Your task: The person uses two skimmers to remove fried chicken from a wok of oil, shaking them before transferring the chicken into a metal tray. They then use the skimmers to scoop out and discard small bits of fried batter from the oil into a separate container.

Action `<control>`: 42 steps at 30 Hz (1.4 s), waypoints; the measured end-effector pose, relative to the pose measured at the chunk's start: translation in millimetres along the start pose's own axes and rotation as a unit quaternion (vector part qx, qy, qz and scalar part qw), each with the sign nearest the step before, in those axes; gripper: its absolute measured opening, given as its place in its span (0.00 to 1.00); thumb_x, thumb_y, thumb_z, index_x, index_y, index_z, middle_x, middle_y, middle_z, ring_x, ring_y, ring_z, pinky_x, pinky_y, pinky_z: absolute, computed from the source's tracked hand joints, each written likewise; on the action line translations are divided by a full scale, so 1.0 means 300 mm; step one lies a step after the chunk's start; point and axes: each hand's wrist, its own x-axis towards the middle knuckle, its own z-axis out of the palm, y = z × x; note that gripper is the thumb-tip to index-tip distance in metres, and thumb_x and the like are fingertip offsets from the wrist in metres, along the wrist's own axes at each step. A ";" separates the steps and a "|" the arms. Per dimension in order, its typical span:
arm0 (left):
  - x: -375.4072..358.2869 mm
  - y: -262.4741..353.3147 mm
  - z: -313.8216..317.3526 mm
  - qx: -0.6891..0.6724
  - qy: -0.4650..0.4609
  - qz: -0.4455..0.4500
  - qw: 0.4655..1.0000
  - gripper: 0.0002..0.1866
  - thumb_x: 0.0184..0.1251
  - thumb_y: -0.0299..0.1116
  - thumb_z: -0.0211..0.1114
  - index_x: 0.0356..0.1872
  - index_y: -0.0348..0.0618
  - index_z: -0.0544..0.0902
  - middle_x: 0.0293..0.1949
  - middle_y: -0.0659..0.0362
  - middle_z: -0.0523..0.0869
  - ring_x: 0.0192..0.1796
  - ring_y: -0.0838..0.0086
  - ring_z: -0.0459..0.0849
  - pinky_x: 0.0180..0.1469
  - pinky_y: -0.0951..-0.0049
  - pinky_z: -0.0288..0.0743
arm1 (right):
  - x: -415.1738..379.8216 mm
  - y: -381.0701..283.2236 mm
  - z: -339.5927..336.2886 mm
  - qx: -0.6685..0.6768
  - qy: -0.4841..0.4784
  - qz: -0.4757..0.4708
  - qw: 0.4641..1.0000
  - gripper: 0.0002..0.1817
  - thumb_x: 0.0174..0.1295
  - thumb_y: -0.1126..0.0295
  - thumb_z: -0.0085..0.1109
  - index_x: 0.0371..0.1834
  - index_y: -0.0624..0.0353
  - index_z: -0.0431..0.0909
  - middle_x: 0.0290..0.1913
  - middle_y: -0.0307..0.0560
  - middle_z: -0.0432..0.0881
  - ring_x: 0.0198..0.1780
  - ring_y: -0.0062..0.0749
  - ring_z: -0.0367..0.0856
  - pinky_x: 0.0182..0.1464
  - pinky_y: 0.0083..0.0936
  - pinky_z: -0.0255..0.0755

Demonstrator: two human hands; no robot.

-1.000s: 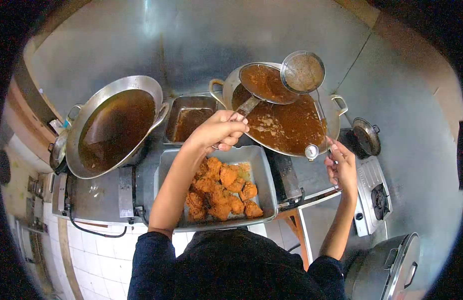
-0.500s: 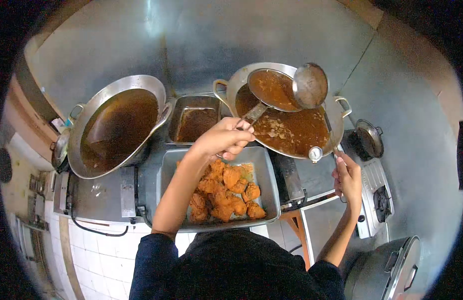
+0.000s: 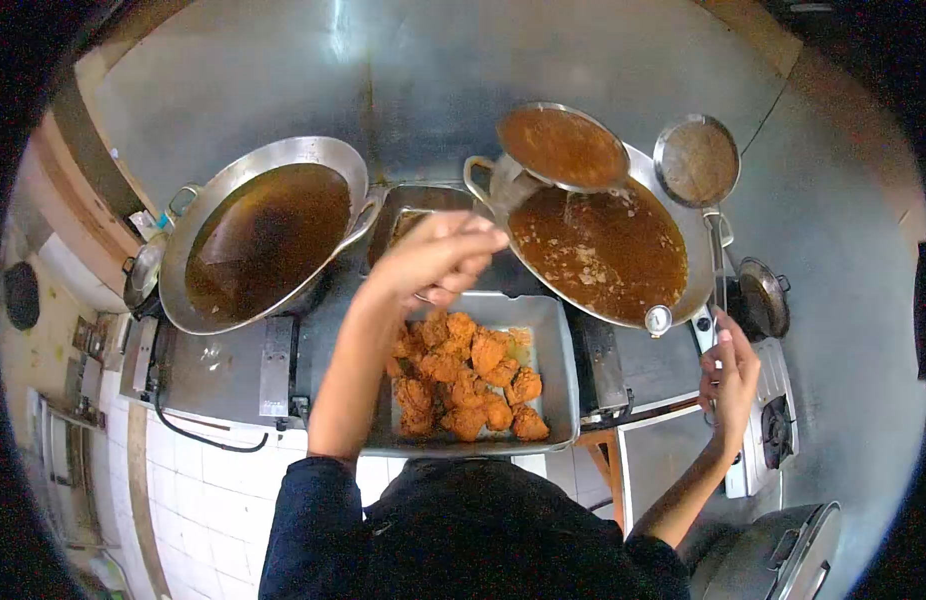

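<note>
My left hand (image 3: 443,258), blurred by motion, is closed on the handle of a wide strainer (image 3: 565,147); the handle barely shows. The strainer is tilted above the far side of the right wok (image 3: 701,285), which holds brown oil with pale crumbs floating in it. In my right hand (image 3: 728,375) is the long handle of a smaller round skimmer (image 3: 697,162), raised over the wok's right edge. A dial thermometer (image 3: 658,320) sits at the wok's near rim. Pieces of fried chicken (image 3: 468,365) lie in a grey tray (image 3: 558,330) below my left hand.
To the left stands another wok (image 3: 343,165) of dark oil. A small metal pan (image 3: 433,192) is partly hidden behind my left hand. On the right are a black-handled pan (image 3: 768,285) and a white gas stove (image 3: 773,440). A large lidded pot (image 3: 773,560) stands lower right.
The strainer has moved up and away from the oil, toward the wok's far rim. The smaller skimmer has swung right, away from the strainer. The camera view has shifted slightly.
</note>
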 end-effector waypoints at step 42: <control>0.024 -0.432 -0.225 0.654 0.167 -0.054 0.736 0.09 0.51 0.24 0.58 0.30 0.25 0.80 0.35 0.35 0.81 0.43 0.48 0.83 0.44 0.58 0.79 | -0.155 0.135 0.489 -0.116 -0.227 -0.141 0.957 0.20 0.69 0.61 0.46 0.60 0.59 0.71 0.23 0.49 0.78 0.19 0.24 0.69 0.24 0.27 0.66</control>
